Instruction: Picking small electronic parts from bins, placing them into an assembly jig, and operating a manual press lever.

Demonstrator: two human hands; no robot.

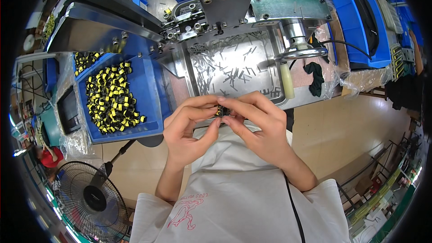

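Note:
Both hands meet in front of my body, just off the near edge of a metal tray. My left hand [191,128] pinches a small black and yellow component [222,110] from its left side. From the other side, the thumb and fingers of my right hand [258,121] close on the same component. Fingertips cover much of it, so its exact kind is hidden. Beyond the hands, the shallow metal tray [216,85] holds many loose thin metal pins [234,75]. Left of it, a blue bin [155,108] contains a heap of similar black and yellow components [112,99].
A metal machine with a round handwheel [301,53] rises over the tray's far side. Slanted metal rails [99,29] overhang the blue bin. A black fan [94,198] stands at lower left. Another blue bin [382,58] and a dark cloth [315,78] are on the right.

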